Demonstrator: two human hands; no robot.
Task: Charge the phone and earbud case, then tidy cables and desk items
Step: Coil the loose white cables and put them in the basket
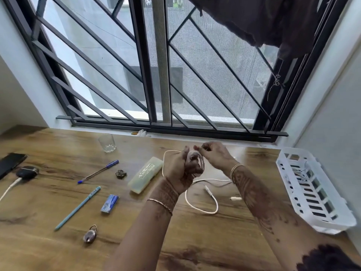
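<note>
Over the middle of the wooden desk (214,241), my left hand (180,171) grips a coil of white cable (197,163) wound round its fingers. My right hand (213,153) pinches the cable's strand just above the coil. The cable's loose end (205,204) lies in a loop on the desk below both hands, its plug beside it. At the far left edge lies a black phone (10,163). A dark earbud case (27,172) sits next to the phone with a white charging cable (9,187) running into it.
A white slotted basket (312,194) with cables inside stands at the right. On the left half lie a drinking glass (107,142), two pens (97,172), a pale plastic case (145,177), a blue packet (109,203), a small padlock (90,234) and a small dark object (120,174).
</note>
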